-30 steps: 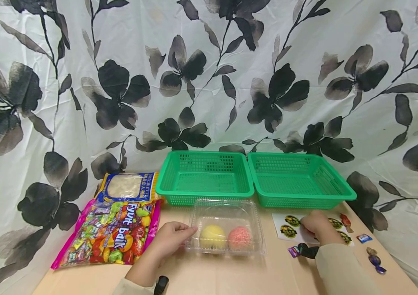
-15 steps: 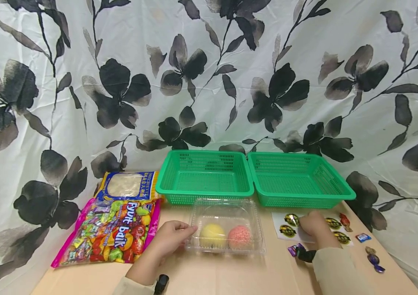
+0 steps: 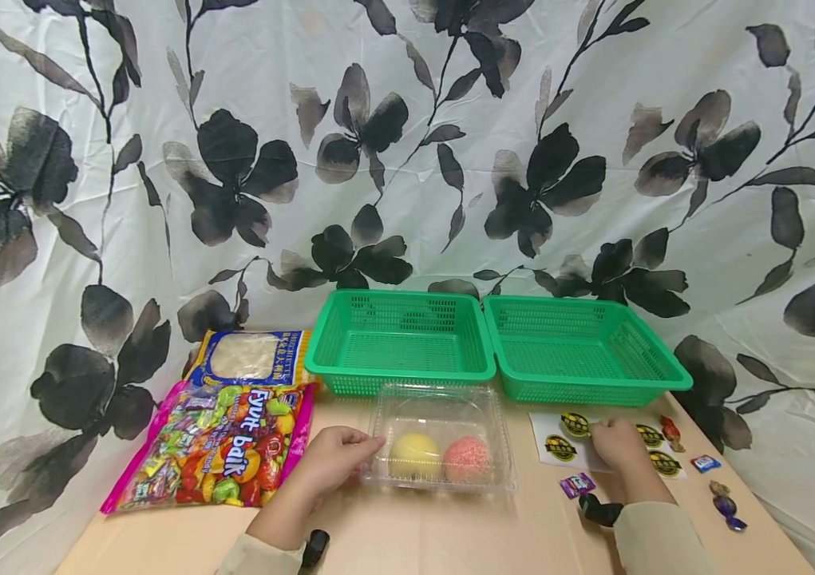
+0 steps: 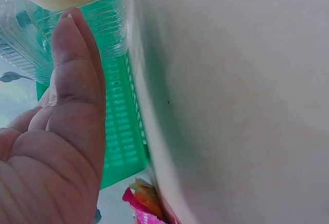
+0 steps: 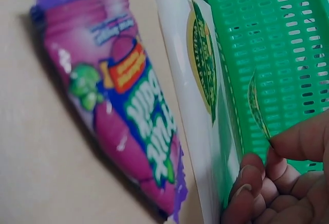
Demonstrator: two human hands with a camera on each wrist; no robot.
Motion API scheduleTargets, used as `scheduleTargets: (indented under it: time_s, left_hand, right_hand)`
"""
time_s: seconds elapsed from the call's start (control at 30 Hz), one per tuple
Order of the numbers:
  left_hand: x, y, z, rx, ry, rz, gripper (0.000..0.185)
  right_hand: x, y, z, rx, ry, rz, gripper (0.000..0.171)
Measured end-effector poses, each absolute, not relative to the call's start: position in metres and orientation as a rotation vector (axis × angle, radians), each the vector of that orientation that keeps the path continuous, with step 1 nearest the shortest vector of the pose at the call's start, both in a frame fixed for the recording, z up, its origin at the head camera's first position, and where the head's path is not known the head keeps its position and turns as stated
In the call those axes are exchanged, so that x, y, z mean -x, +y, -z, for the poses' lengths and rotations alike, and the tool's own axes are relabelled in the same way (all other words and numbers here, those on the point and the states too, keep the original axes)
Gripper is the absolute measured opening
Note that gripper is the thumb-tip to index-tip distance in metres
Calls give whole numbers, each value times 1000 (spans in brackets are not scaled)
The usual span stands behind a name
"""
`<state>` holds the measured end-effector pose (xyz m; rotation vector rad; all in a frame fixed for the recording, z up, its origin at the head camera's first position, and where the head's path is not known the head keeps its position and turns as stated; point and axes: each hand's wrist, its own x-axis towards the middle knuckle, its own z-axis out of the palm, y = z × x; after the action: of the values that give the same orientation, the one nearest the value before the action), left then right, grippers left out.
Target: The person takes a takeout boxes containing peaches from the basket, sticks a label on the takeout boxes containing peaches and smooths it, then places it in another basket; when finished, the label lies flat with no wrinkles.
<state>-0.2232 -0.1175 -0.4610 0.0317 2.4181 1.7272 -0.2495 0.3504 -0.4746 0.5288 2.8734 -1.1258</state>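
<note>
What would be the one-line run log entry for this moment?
left hand: touches clear plastic clamshell box | right hand: pinches round yellow-green sticker above white sticker sheet | green plastic baskets: behind

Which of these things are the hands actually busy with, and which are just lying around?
In use:
- clear plastic clamshell box with a yellow and a pink ball inside, touched by the left hand
- white sheet of round stickers, under the right hand

Lying about:
- two green plastic baskets
- colourful sweet bag
- small purple wrapped sweet

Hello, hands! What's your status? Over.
Left hand touches clear fruit box. Right hand pinches sticker off sticker sheet. Purple candy beside it.
</note>
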Motion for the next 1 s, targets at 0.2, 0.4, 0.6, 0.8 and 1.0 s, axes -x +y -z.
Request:
scheduleTargets:
  time_s: [0.2,0.4,0.6,0.8,1.0]
  left_hand:
    - [224,-116,462,-50,2416,-1731,41]
    - [225,-116,461,-56,2426,-1731,41]
    - [224,-115,459,-42,2462,-1713,41]
    - [227,-116,461,-23,2574,-1711,46]
    - [229,-116,457,-86,2684,-1734,44]
  right_hand:
    - [248,351,473,-539,2881,1138,28]
    - [248,356,475,-565,2898,1159,33]
    - [245,357,472,-592,2781,1404,37]
    - [239,347,459,-507,2795,1452,33]
    - [226,324,442,-369,2757,1570,33]
